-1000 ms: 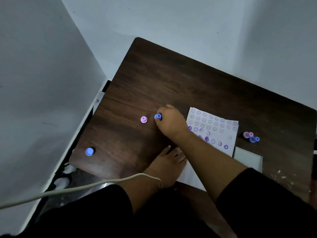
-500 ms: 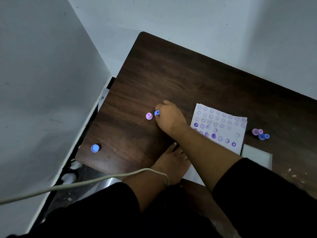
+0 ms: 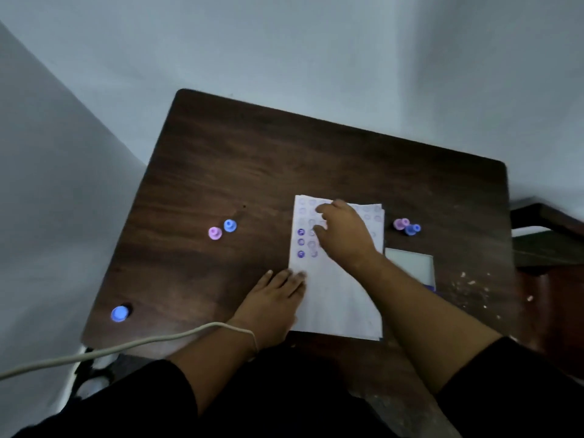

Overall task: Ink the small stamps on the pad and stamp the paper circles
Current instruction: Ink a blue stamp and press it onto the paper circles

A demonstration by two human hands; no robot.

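A white paper sheet (image 3: 335,298) is laid on the dark wooden worktop (image 3: 284,159), its long axis running from the near edge toward the far edge, and it is taken here as the landmark. Rows of printed circles fill its far half; three darker purple stamped marks (image 3: 301,242) are seen in the column along its left edge, and paler ones beside them.

The right hand (image 3: 343,233) is spread over the far half of the sheet, fingers loosely curled and pointing toward the sheet's far-left corner; nothing is seen held in it, though the picture is blurred. The left hand (image 3: 271,300) is pressed flat, fingers extended, on the sheet's left edge, partly on the worktop.

Left of the sheet, well apart from it, a pink stamp (image 3: 215,233) and a blue stamp (image 3: 230,225) are stood touching each other. Further left, near the worktop's near-left corner, a lone blue stamp (image 3: 119,313) is placed. Just right of the sheet's far end, a pink and blue pair of stamps (image 3: 407,226) is lying on its sides, pointing right. An ink pad (image 3: 410,263) is set against the sheet's right edge. A pale cable (image 3: 126,346) is draped across the left wrist.
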